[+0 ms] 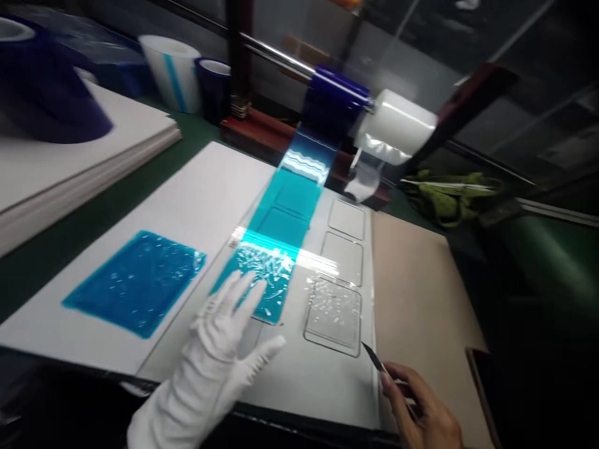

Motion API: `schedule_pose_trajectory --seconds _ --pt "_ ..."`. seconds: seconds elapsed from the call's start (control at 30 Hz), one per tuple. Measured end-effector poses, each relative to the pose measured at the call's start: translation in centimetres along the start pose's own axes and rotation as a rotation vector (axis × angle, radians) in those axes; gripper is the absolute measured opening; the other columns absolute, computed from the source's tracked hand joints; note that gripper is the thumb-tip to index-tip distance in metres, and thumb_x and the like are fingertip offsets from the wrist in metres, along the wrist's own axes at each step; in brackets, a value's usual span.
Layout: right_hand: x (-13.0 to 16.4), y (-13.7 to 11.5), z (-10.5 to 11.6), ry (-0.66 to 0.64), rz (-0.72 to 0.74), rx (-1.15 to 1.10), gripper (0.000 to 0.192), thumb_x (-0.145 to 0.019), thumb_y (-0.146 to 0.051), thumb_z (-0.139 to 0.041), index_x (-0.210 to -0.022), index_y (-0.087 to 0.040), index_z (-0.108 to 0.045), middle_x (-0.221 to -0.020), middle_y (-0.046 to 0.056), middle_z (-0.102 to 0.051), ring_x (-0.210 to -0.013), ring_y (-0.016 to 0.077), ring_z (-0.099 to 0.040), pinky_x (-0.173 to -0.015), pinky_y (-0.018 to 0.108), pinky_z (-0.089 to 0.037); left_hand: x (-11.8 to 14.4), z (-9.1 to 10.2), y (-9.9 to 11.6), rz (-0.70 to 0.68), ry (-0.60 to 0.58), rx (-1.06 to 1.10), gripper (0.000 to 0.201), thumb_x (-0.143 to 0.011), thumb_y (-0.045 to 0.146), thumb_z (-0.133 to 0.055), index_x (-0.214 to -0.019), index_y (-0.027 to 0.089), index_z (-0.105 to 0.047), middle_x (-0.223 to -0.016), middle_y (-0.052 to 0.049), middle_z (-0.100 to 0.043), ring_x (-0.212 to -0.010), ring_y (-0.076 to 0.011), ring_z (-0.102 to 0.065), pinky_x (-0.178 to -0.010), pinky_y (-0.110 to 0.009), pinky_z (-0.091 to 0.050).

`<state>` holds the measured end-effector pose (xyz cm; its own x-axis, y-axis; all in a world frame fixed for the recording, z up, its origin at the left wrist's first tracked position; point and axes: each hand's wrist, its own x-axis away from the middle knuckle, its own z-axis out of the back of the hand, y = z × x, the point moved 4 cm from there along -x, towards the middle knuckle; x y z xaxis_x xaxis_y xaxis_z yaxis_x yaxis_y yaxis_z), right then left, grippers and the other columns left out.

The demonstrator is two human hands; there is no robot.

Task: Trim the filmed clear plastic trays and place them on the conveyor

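My left hand (229,330), in a white glove, has its fingers spread over the near end of a strip of blue film (281,231). That strip runs down from a dark blue roll (337,93) onto a pale board (290,368) marked with rounded rectangles. Whether the fingertips press on the film I cannot tell. Bare, my right hand (421,405) grips a knife (372,357) with a thin dark blade, its tip close to the lower right corner of a clear film piece (334,315). A separate blue film sheet (140,280) lies to the left on white card.
A white film roll (397,125) shares the metal bar (281,56) with the blue one. Stacked white sheets (93,168) and further rolls, including a white roll (171,75), stand at the left. Brown board (421,293) lies on the right, below a yellow-green item (449,196).
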<state>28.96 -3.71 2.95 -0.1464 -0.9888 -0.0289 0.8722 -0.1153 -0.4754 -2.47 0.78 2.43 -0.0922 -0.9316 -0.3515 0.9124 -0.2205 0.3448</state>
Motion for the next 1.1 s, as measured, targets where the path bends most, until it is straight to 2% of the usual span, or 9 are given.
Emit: schedule_pose_trajectory --seconds 0.1,0.2,0.37,0.53,0.67,0.77,0.83,1.0,1.1 --pt "0.5 1.7 0.3 -0.005 -0.039 0.041 0.03 -0.089 -0.047 -0.051 -0.088 -0.024 -0.071 -0.083 0.004 -0.075 -0.068 0.0189 -0.071 -0.055 0.022 -0.056 -0.7 -2.9 4.9 -0.225 -0.138 0.035 0.086 -0.083 0.061 -0.054 -0.149 0.016 -0.021 -0.152 -0.012 -0.034 -0.141 -0.0291 -0.029 -0.112 -0.047 -0.036" --pt "0.9 2.4 -0.6 -0.06 -0.075 0.047 0.028 -0.091 -0.043 -0.048 -0.089 -0.026 -0.07 -0.086 0.002 -0.074 -0.074 0.0193 -0.071 -0.059 0.023 -0.056 -1.7 -4.7 7.9 -0.358 -0.264 0.102 0.09 -0.08 0.058 -0.06 -0.148 0.016 -0.021 -0.153 -0.012 -0.031 -0.141 -0.0295 -0.027 -0.113 -0.046 -0.036" --pt "0.5 2.0 -2.1 -0.05 -0.111 -0.008 0.03 -0.093 -0.04 -0.042 -0.086 -0.025 -0.067 -0.084 0.002 -0.072 -0.071 0.02 -0.069 -0.06 0.028 -0.052 -3.7 -6.8 9.4 -0.405 -0.415 0.045 0.089 -0.072 0.056 -0.068 -0.144 0.02 -0.031 -0.15 -0.011 -0.037 -0.14 -0.0331 -0.028 -0.114 -0.051 -0.033" --pt "-0.3 1.2 -2.5 -0.086 -0.115 -0.173 0.028 -0.092 -0.039 -0.045 -0.084 -0.023 -0.067 -0.08 0.003 -0.071 -0.071 0.019 -0.068 -0.059 0.025 -0.05 -4.4 -7.5 9.9 -0.381 -0.495 0.059 0.089 -0.07 0.061 -0.068 -0.142 0.02 -0.034 -0.148 -0.009 -0.039 -0.14 -0.0319 -0.027 -0.117 -0.048 -0.029" --pt "-0.2 1.0 -2.2 -0.162 -0.137 -0.345 0.026 -0.092 -0.039 -0.047 -0.088 -0.023 -0.067 -0.081 0.003 -0.07 -0.07 0.017 -0.067 -0.054 0.021 -0.049 -4.6 -7.5 9.9 -0.358 -0.459 0.098 0.076 -0.073 0.053 -0.068 -0.136 0.02 -0.041 -0.138 -0.01 -0.047 -0.132 -0.0306 -0.037 -0.112 -0.048 -0.036" --pt "0.0 1.2 -2.1 -0.234 -0.149 -0.417 0.026 -0.092 -0.041 -0.048 -0.092 -0.023 -0.067 -0.083 0.003 -0.07 -0.071 0.0169 -0.067 -0.052 0.02 -0.048 -4.9 -7.8 9.7 -0.44 -0.364 0.076 0.051 -0.084 0.021 -0.056 -0.134 0.017 -0.044 -0.135 -0.01 -0.052 -0.127 -0.0249 -0.045 -0.112 -0.044 -0.037" --pt "0.1 2.0 -2.0 -0.232 -0.16 -0.402 0.025 -0.09 -0.042 -0.051 -0.093 -0.023 -0.066 -0.086 0.003 -0.07 -0.075 0.0177 -0.068 -0.056 0.021 -0.05 -5.0 -8.0 9.6 -0.534 -0.291 0.014 0.053 -0.083 0.002 -0.044 -0.134 0.016 -0.045 -0.133 -0.011 -0.055 -0.125 -0.0225 -0.05 -0.111 -0.044 -0.039" --pt "-0.6 5.6 -0.9 0.084 -0.174 -0.136 0.028 -0.088 -0.044 -0.054 -0.095 -0.02 -0.067 -0.095 0.007 -0.07 -0.084 0.0222 -0.067 -0.069 0.031 -0.052 -2.8 -6.6 10.1 -0.666 -0.108 -0.053 0.054 -0.081 -0.008 -0.038 -0.129 0.013 -0.05 -0.125 -0.009 -0.063 -0.114 -0.018 -0.06 -0.101 -0.036 -0.049" --pt "-1.3 7.2 -0.3 0.234 -0.143 0.024 0.032 -0.091 -0.043 -0.048 -0.099 -0.018 -0.066 -0.101 0.009 -0.068 -0.089 0.0247 -0.064 -0.072 0.035 -0.05 0.0 -5.1 10.8 -0.685 -0.087 -0.076 0.059 -0.08 -0.008 -0.035 -0.132 0.017 -0.048 -0.129 -0.002 -0.062 -0.116 -0.0131 -0.059 -0.098 -0.028 -0.049"
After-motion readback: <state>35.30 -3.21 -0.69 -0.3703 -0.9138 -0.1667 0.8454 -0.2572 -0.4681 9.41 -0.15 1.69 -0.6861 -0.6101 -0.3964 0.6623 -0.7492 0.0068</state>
